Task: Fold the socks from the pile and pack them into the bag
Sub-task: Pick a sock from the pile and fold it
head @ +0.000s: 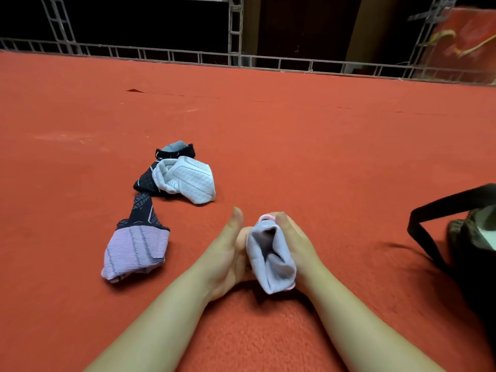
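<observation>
A pale lilac sock (271, 259) with a pink trim is held upright between both hands just above the red carpet, its opening facing me. My left hand (228, 253) grips its left side, thumb pointing up. My right hand (298, 245) grips its right side, thumb over the top edge. The sock pile (182, 175) lies further off to the left: a white grip sock over black patterned ones. A striped lilac and black sock (137, 245) lies alone to the left of my hands. The dark bag (467, 237) stands at the right edge, open, something pale inside.
Red carpet (295, 130) covers the whole floor. A metal truss rail (236, 57) runs along its far edge, with dark space behind. The bag's black strap (429, 208) loops out toward my right hand.
</observation>
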### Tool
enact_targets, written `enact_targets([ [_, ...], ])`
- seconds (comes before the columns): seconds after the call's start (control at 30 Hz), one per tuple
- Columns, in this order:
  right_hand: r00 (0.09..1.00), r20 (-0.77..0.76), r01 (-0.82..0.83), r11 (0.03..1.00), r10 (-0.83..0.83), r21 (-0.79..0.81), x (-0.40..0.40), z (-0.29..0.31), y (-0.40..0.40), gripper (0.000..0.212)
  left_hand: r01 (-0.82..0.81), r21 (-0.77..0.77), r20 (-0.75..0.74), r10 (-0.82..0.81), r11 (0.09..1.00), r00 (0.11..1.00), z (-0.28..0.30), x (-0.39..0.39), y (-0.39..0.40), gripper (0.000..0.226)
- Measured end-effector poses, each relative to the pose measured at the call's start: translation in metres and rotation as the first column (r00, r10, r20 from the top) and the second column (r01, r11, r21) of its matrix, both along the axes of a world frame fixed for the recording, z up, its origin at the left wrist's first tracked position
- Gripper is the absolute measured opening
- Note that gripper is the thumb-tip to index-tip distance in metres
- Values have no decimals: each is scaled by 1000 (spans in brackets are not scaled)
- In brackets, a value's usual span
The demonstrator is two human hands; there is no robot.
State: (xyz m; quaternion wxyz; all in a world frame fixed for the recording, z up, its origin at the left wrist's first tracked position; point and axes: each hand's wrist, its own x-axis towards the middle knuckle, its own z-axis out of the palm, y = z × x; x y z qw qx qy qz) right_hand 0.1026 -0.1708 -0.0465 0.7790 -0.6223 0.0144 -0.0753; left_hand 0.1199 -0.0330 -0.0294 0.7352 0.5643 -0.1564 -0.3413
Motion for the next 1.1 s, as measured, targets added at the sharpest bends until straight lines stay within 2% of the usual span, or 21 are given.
enact_targets([
  [0.07, 997, -7, 73, 997, -74, -32, 0, -2, -1, 42, -95, -7, -1, 95, 995, 995, 0, 3, -1, 50],
  [0.1, 995, -7, 96, 994, -96, -56, -1, -3, -1, 40, -128, -12, 16, 128, 992, 992, -1, 5, -1, 43],
  [0.2, 990, -20, 139, 985, -142, -102, -2, -1, -1, 35, -185, -54, -6, 185, 981, 983, -1, 7, -2, 46],
  [0.3, 972, -4, 232, 957, -236, -173, -1, 3, -5, 45, -345, -116, -88, 337, 931, 937, -1, 12, -5, 46],
  [0.37, 949, 0, 308, 933, -314, -187, 2, 5, -10, 35, -431, -178, -75, 425, 884, 902, -3, 18, -5, 56],
  [0.43, 930, 2, 361, 910, -368, -206, 3, 6, -15, 30, -556, -213, -26, 564, 803, 825, -2, 27, -2, 50],
  [0.53, 903, 29, 424, 877, -429, -226, 5, 2, -14, 26, -738, -218, -89, 740, 639, 667, -1, 42, 6, 27],
  [0.6, 899, 37, 432, 869, -437, -242, 5, -2, -10, 28, -766, -198, -85, 768, 612, 635, -1, 44, 8, 27],
  [0.63, 898, 35, 432, 866, -438, -251, 5, -3, -8, 28, -770, -164, -27, 778, 616, 628, -3, 43, 8, 29],
  [0.73, 886, 38, 456, 855, -461, -247, 5, -5, -10, 30, -784, -73, 270, 769, 617, 580, -7, 37, 6, 30],
  [0.8, 878, 38, 472, 850, -477, -235, 6, -7, -12, 31, -783, -108, 415, 743, 613, 525, -4, 30, 8, 30],
  [0.87, 870, 56, 489, 845, -489, -215, 4, -9, -12, 30, -740, -142, 562, 669, 657, 487, -1, 19, 8, 31],
  [0.93, 852, 72, 522, 833, -518, -184, 4, -9, -11, 29, -684, -107, 693, 548, 722, 469, 0, 5, 4, 29],
  [1.0, 844, 63, 536, 835, -533, -125, 3, -10, -11, 29, -637, -6, 759, 418, 771, 500, -2, 0, 0, 30],
  [1.07, 878, 22, 479, 877, -479, -24, 4, -10, -11, 37, -597, 129, 749, 317, 792, 582, -8, 5, -3, 23],
  [1.1, 911, 4, 412, 909, -413, 57, 5, -11, -11, 47, -580, 187, 714, 296, 793, 635, -11, 9, -3, 19],
])
